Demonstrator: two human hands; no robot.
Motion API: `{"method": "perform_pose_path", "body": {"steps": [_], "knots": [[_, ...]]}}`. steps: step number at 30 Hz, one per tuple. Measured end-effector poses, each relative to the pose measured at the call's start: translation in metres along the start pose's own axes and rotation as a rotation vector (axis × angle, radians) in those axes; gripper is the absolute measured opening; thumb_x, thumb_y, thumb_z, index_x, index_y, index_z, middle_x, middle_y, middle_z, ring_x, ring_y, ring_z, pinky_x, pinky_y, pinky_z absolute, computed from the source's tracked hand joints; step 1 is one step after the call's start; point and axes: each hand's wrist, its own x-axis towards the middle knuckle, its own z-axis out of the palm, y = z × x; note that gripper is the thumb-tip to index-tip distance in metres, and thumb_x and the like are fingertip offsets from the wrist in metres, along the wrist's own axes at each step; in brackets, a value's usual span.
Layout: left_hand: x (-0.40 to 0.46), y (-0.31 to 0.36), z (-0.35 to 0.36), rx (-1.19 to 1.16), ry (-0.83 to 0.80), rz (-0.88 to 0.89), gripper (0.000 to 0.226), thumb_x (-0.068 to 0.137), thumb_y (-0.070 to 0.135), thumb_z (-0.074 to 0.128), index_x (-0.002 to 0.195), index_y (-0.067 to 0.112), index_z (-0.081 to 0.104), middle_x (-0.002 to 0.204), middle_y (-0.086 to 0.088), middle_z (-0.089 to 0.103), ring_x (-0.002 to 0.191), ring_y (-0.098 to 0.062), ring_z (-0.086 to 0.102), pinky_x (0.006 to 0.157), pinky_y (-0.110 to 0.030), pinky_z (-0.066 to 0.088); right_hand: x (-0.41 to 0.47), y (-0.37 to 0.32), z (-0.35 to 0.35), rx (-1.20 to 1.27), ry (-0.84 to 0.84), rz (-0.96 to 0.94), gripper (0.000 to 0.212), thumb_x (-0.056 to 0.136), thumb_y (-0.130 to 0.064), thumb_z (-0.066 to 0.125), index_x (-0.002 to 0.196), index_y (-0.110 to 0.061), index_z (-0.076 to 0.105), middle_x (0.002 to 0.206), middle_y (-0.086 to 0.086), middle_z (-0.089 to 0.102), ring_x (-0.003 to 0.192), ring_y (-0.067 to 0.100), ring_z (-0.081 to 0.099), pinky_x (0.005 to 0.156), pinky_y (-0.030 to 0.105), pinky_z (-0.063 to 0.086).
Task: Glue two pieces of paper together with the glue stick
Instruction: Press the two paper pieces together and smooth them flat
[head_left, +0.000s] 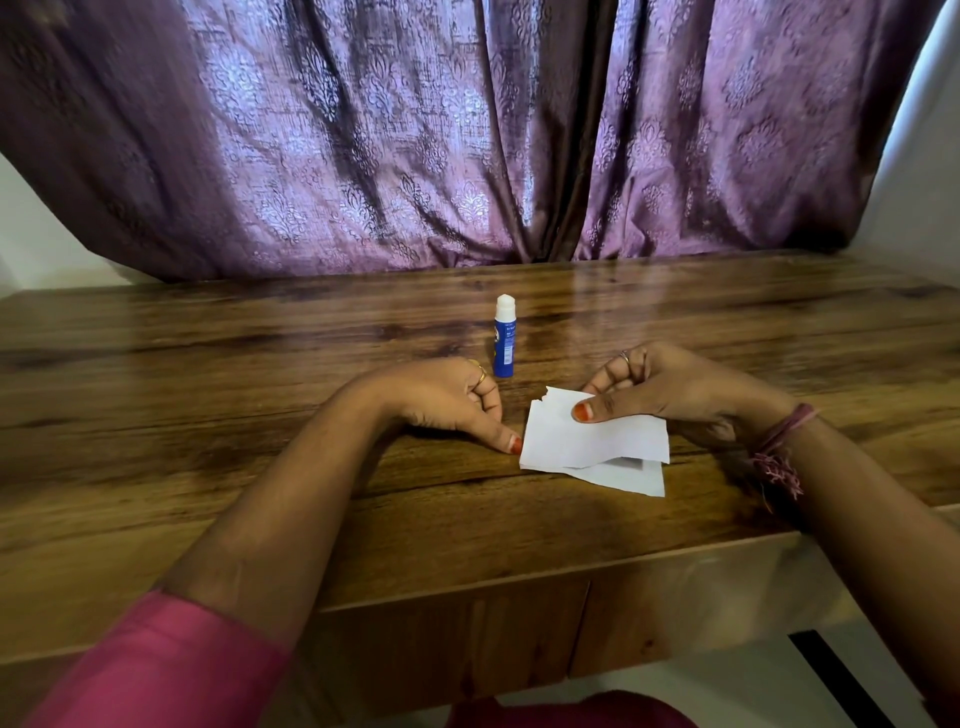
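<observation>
Torn white paper (592, 441), glossy wood table (260, 364)

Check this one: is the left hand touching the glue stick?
Apart. In the head view, bare wood shows between the left hand and the upright glue stick; the hand rests on the table.

The middle of the wooden table (208, 374) is occupied by an upright, uncapped glue stick (504, 336) — just beyond the left hand (447, 400). Two overlapped paper pieces (597, 447) are pinned under the right hand (670, 389). Bare wood is left at both sides — the far edge is closed off by a purple curtain (363, 156).
</observation>
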Motion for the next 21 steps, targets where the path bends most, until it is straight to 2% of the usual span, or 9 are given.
{"method": "perform_pose_path", "body": {"steps": [4,11,21], "knots": [[0.0006,0.0010,-0.0008,-0.004,-0.005,-0.006,0.020,0.073,0.027,0.078,0.069,0.020,0.060,0.041,0.019,0.051,0.039,0.006,0.042,0.055,-0.023,0.031,0.0009,0.0008,-0.0009,-0.009,-0.003,0.010,0.032,0.065,-0.013,0.079,0.093,0.002,0.071,0.091,0.019,0.074,0.071,0.021,0.070,0.064,0.028,0.057],[0.0003,0.0028,-0.0015,-0.011,-0.006,-0.025,0.021,0.073,0.026,0.078,0.069,0.019,0.058,0.039,0.020,0.049,0.037,0.006,0.041,0.056,-0.023,0.031,0.0016,0.0016,-0.0011,0.006,-0.012,0.001,0.024,0.071,-0.007,0.076,0.092,0.003,0.072,0.088,0.018,0.075,0.067,0.019,0.070,0.060,0.024,0.058],[-0.0002,0.0044,-0.0020,-0.019,-0.008,-0.054,0.021,0.073,0.027,0.078,0.070,0.019,0.059,0.038,0.020,0.050,0.036,0.007,0.042,0.059,-0.025,0.032,0.0027,0.0031,-0.0016,-0.005,-0.005,0.006,0.027,0.070,-0.006,0.077,0.094,0.004,0.070,0.088,0.019,0.075,0.067,0.020,0.071,0.061,0.026,0.058]]}}
